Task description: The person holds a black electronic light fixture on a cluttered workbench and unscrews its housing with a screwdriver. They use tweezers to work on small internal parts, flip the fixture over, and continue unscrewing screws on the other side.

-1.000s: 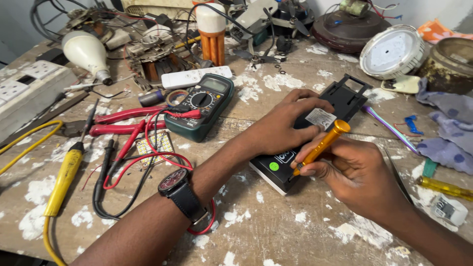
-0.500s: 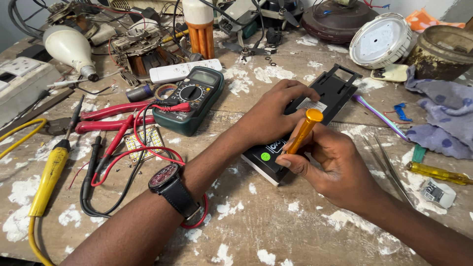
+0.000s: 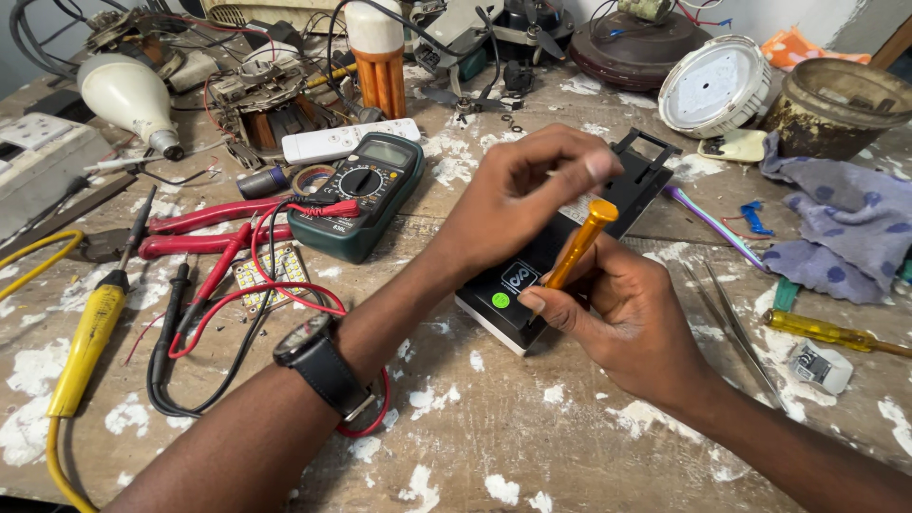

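The black device [image 3: 532,285] lies at the centre of the counter [image 3: 494,446]. The left hand [image 3: 518,195] arches over its top, steadying it, its fingers curled; the right hand [image 3: 617,313] pinches an orange-handled screwdriver [image 3: 579,245] upright, tip down on it. At ten o'clock sits a green multimeter [image 3: 366,190].

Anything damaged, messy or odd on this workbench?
The wooden bench top is badly worn, with white paint flaking off in patches. Loose parts and tangled red and black leads crowd the left side. The black device under both hands looks intact; the right hand holds an orange screwdriver.
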A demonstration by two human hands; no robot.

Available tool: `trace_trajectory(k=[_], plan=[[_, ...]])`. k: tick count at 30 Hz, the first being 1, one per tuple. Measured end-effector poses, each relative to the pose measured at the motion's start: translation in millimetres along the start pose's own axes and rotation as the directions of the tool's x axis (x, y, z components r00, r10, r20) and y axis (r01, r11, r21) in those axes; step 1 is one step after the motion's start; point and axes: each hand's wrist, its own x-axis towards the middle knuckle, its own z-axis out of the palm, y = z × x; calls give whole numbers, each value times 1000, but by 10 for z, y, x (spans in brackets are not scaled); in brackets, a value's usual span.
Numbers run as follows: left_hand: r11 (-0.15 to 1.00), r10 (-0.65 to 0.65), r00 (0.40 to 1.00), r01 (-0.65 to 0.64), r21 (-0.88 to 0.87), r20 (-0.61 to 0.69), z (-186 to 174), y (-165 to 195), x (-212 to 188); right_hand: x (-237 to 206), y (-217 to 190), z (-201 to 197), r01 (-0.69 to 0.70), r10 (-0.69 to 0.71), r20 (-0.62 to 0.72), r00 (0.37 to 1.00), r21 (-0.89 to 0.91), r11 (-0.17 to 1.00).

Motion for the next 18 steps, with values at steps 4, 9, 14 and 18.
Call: trace_trajectory(k=[4,9,14,18], plan=[[994,47,986,-31,-103,163,-64,284,32,-45,-4,2,-16,15,-11,1000,-68,998],[984,174,948,-179,-6,268,-270,608,98,-47,-9,36,56,-56,-3,998,7,998],[942,157,927,-245,230,342,-372,854,70,-58,22,17,59,-59,-13,998,-61,996],[965,173,919,-230,124,355,-402,965,-49,-73,70,37,89,-89,-7,996,-14,996]])
